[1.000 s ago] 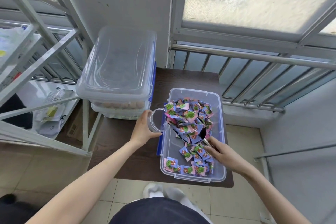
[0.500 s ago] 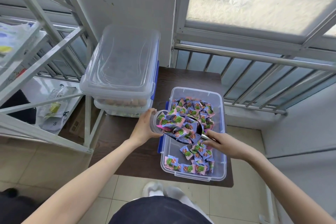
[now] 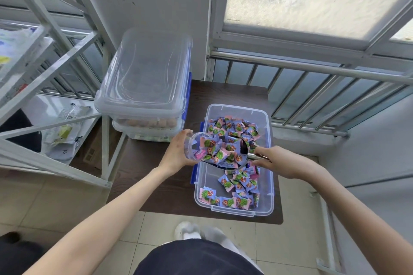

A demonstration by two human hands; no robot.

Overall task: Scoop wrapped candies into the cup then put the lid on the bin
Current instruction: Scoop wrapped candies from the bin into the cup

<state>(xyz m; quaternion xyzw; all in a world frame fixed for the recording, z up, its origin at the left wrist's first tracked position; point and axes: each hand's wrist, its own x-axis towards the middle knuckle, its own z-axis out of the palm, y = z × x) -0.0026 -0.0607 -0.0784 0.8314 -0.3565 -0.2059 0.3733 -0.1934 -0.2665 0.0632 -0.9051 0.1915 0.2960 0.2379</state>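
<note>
A clear open bin (image 3: pixel 269 147) of pink and purple wrapped candies (image 3: pixel 240 185) stands on the dark table. My left hand (image 3: pixel 176 154) holds a clear plastic cup (image 3: pixel 194 145) tipped on its side over the bin's left rim, mouth facing right. My right hand (image 3: pixel 279 163) grips the handle of a metal scoop (image 3: pixel 244 152) heaped with candies, its front edge at the cup's mouth. Some candies lie inside the cup. The clear lid (image 3: pixel 145 69) rests on top of the stacked bins at the left.
Two stacked clear bins (image 3: pixel 147 127) with blue latches stand at the table's back left. A white metal rack (image 3: pixel 44 69) stands to the left, window bars behind and to the right. The dark table (image 3: pixel 161 192) ends just before my legs and shoe.
My right hand lifted the loaded scoop out of the candy pile and brought it left to the cup's mouth. Candies have slid into the tilted cup.
</note>
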